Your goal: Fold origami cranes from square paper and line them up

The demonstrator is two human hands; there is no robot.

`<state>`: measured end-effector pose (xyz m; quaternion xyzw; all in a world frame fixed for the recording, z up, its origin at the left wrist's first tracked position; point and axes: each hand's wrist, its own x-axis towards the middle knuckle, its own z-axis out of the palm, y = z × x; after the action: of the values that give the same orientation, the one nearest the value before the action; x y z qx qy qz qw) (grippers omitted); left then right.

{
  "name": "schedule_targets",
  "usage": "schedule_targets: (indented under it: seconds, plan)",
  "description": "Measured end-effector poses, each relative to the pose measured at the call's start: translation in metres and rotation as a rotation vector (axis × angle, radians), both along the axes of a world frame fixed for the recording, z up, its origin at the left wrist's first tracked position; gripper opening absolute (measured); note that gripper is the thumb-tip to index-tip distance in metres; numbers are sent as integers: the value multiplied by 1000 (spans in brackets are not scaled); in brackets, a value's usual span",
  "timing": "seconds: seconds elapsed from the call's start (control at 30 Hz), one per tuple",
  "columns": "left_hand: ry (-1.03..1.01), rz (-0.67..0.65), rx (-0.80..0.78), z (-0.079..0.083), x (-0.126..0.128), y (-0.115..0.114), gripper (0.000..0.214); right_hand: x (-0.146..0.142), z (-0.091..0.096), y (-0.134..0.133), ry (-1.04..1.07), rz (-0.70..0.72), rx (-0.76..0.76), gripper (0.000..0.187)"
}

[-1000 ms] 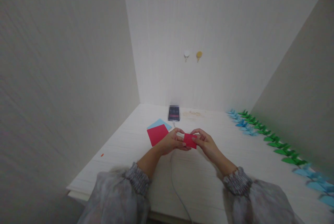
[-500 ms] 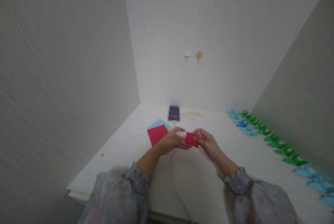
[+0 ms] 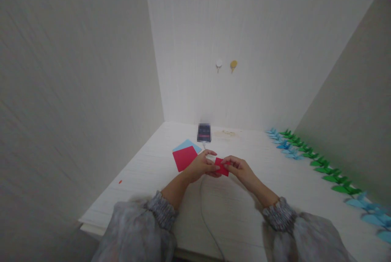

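Note:
A small folded piece of red paper [image 3: 221, 166] sits between both of my hands above the white table [image 3: 146, 172]. My left hand [image 3: 200, 167] pinches its left side with closed fingers. My right hand [image 3: 241, 169] pinches its right edge, fingers closed too. Just left of my left hand lies a flat red paper sheet [image 3: 184, 158] on top of a light blue sheet [image 3: 185, 144].
A phone [image 3: 204, 132] stands at the back of the table with a cable [image 3: 204, 209] running toward me. A row of folded green and blue paper figures [image 3: 320, 168] lines the right wall. Two round hooks [image 3: 226, 64] are on the back wall.
My right hand has slid left along the red paper toward my left hand, and the visible piece looks narrower. My left hand stays nearly still.

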<state>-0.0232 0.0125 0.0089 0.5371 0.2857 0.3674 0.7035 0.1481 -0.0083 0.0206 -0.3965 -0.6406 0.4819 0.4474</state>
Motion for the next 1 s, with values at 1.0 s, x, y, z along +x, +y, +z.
schedule_targets:
  seconds: [1.0]
  plan:
    - [-4, 171, 175, 4, 6, 0, 47, 6, -11, 5, 123, -14, 40, 25]
